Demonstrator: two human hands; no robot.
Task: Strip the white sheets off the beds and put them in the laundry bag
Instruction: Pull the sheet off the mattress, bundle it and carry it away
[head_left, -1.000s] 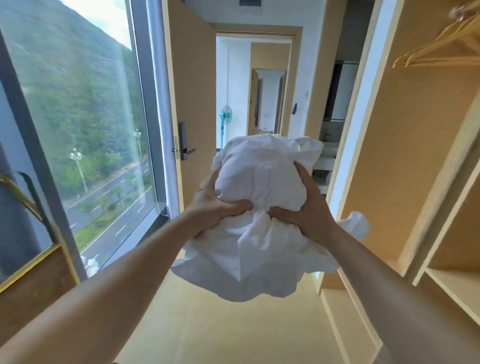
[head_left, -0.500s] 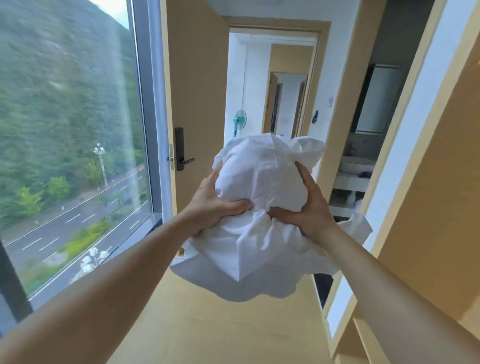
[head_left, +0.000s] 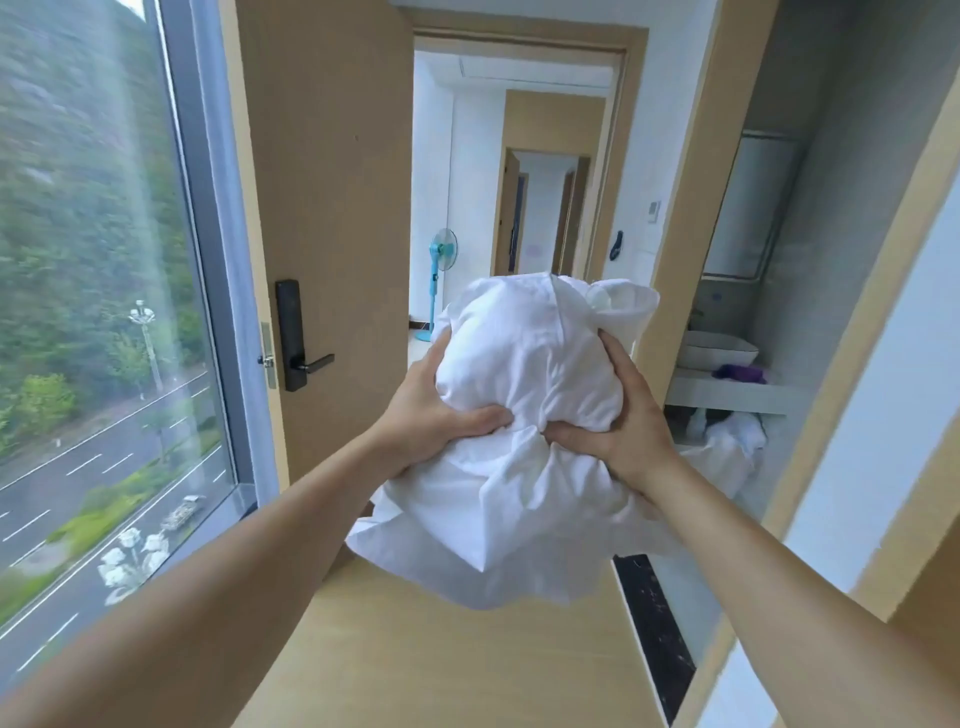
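A bunched-up white sheet (head_left: 524, 415) hangs in front of me at chest height, held out at arm's length. My left hand (head_left: 431, 415) grips its left side and my right hand (head_left: 623, 426) grips its right side, thumbs pressed into the middle of the bundle. Loose folds droop below both hands. A white heap of cloth, perhaps a bag (head_left: 727, 452), sits low in the alcove on the right, partly hidden by my right arm. No bed is in view.
An open wooden door (head_left: 322, 234) with a black handle (head_left: 301, 358) stands ahead on the left, beside a big window (head_left: 93, 312). The doorway leads to a hall with a blue fan (head_left: 441, 275). A sink counter (head_left: 727, 384) sits right. Light wooden floor (head_left: 415, 649) lies below.
I have moved forward toward the doorway and alcove; the wardrobe shelves on the right slid out of view. Both hands keep the same grip on the sheet.
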